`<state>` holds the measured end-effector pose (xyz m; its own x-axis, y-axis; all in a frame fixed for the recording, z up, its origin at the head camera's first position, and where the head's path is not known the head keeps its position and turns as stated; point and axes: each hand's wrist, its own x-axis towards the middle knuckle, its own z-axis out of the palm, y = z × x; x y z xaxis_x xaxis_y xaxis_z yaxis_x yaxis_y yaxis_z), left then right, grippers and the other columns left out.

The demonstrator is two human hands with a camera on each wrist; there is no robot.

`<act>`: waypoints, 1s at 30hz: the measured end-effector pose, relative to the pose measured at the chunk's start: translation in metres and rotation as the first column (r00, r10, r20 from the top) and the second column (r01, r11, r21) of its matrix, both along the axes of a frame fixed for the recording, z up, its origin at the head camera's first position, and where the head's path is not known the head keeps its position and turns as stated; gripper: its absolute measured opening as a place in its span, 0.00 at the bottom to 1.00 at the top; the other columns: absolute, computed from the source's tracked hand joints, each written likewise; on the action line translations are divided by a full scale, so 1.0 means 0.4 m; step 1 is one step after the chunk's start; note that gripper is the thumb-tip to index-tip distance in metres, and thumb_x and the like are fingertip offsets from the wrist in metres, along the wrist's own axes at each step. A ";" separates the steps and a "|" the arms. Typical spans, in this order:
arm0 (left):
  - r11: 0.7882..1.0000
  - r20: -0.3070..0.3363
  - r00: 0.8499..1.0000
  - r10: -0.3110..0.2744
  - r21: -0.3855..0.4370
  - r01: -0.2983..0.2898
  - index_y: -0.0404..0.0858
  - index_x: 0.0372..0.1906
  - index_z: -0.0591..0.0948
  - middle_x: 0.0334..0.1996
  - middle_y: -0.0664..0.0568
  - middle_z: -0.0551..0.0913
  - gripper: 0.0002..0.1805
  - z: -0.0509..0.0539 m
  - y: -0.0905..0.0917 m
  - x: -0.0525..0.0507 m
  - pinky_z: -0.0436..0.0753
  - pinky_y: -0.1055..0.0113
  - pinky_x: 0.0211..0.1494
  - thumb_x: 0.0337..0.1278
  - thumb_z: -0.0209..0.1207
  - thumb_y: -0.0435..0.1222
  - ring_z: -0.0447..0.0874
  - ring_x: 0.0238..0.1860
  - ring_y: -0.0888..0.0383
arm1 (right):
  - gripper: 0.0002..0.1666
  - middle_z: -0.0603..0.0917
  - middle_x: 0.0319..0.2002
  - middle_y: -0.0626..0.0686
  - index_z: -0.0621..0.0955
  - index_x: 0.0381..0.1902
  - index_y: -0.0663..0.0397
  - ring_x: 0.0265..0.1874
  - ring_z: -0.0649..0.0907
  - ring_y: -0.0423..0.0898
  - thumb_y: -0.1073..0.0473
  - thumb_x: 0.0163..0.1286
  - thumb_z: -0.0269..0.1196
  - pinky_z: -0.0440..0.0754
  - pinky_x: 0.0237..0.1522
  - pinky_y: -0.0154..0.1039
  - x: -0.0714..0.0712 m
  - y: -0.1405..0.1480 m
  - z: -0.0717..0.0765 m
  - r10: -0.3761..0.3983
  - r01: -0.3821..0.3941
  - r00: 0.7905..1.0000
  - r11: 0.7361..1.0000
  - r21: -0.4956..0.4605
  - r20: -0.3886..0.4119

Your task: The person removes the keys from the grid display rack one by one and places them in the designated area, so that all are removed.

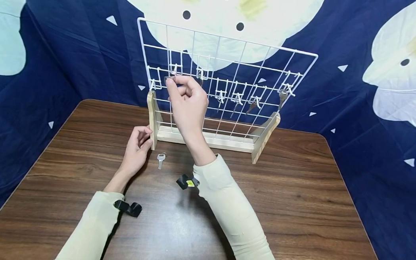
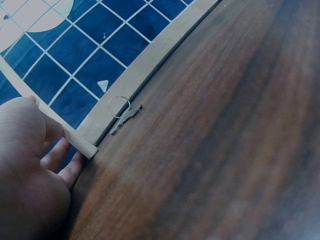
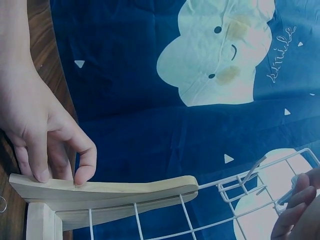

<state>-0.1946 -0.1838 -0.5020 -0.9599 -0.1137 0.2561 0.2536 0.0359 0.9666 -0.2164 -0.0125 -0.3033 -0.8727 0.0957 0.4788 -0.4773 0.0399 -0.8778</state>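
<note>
Closest in, two pale sleeves (image 1: 91, 226) reach across the wood-grain table (image 1: 295, 215), a black wrist device (image 1: 131, 209) jutting from the left cuff. Further on, a loose silver key (image 1: 161, 157) lies flat on the table with its ring, just in front of the rack's left end.

And here's the left hand (image 1: 135, 147), right beside it! Fingers bent, tips touching the wooden left upright (image 1: 153, 118); whether they clamp it or merely rest there, I cannot tell. The pale wooden base bar (image 1: 207, 140) runs across to the right upright (image 1: 266, 137).

Up above, the right hand (image 1: 188, 101) is at the upper left of the white wire grid (image 1: 219, 35), thumb and forefinger pinching a small item (image 1: 169, 79) that looks like a key, mostly hidden by the fingers. It's right by a white hook (image 1: 175, 69); contact between the two can't be made out.

Across to the right, keys hang on the hooks, one at the far right (image 1: 283, 95).

Behind it all, a navy cloth (image 1: 74, 38) with pale clouds and little white triangles, plus "smile" lettering (image 3: 283, 54) in the right wrist view.
</note>
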 end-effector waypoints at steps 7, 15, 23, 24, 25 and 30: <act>1.000 -0.004 1.000 0.004 -0.007 -0.004 0.19 0.60 0.65 0.74 0.32 0.72 0.14 0.001 -0.001 -0.001 0.69 0.57 0.86 0.76 0.45 0.13 0.73 0.71 0.66 | 0.10 0.87 0.24 0.58 0.90 0.49 0.63 0.17 0.78 0.36 0.61 0.78 0.71 0.71 0.18 0.30 0.004 0.002 0.003 0.022 -0.023 1.000 1.000 -0.008 -0.021; 1.000 -0.003 1.000 0.007 -0.008 -0.007 0.19 0.60 0.65 0.74 0.32 0.72 0.14 0.004 0.001 0.001 0.69 0.57 0.86 0.76 0.46 0.13 0.73 0.72 0.66 | 0.10 0.88 0.25 0.57 0.90 0.49 0.63 0.20 0.84 0.42 0.61 0.79 0.70 0.73 0.19 0.30 0.010 0.002 0.008 0.023 -0.024 0.999 1.000 -0.017 -0.040; 1.000 0.001 1.000 0.008 -0.008 -0.008 0.20 0.61 0.65 0.75 0.32 0.72 0.14 0.004 0.001 0.002 0.69 0.58 0.86 0.76 0.46 0.13 0.73 0.72 0.65 | 0.09 0.88 0.25 0.57 0.90 0.48 0.63 0.23 0.85 0.60 0.61 0.78 0.70 0.71 0.17 0.30 0.019 0.004 0.016 0.019 -0.020 0.999 1.000 -0.024 -0.039; 1.000 0.002 1.000 0.008 -0.008 -0.008 0.20 0.61 0.65 0.75 0.32 0.72 0.14 0.004 0.001 0.002 0.69 0.58 0.86 0.76 0.46 0.13 0.73 0.72 0.65 | 0.09 0.88 0.25 0.57 0.90 0.48 0.63 0.23 0.84 0.60 0.61 0.78 0.70 0.71 0.17 0.30 0.020 0.005 0.017 0.019 -0.020 0.999 0.999 -0.026 -0.041; 1.000 0.003 1.000 0.008 -0.008 -0.008 0.20 0.61 0.65 0.75 0.33 0.72 0.14 0.004 0.001 0.002 0.69 0.58 0.86 0.76 0.46 0.13 0.73 0.72 0.65 | 0.09 0.88 0.25 0.58 0.90 0.48 0.63 0.22 0.84 0.58 0.61 0.78 0.70 0.71 0.17 0.30 0.021 0.005 0.017 0.020 -0.021 0.999 0.999 -0.027 -0.043; 1.000 0.009 1.000 0.008 -0.010 -0.008 0.20 0.61 0.65 0.75 0.33 0.72 0.14 0.006 0.001 0.004 0.69 0.57 0.86 0.76 0.46 0.13 0.73 0.72 0.65 | 0.09 0.87 0.25 0.60 0.90 0.47 0.64 0.17 0.79 0.45 0.62 0.78 0.70 0.70 0.17 0.31 0.028 0.009 0.015 0.034 -0.036 0.997 0.999 -0.030 -0.064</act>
<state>-0.1931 -0.1835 -0.4997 -0.9613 -0.1188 0.2486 0.2446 0.0474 0.9685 -0.2051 -0.0091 -0.2972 -0.8438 0.0814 0.5305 -0.5326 -0.0040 -0.8464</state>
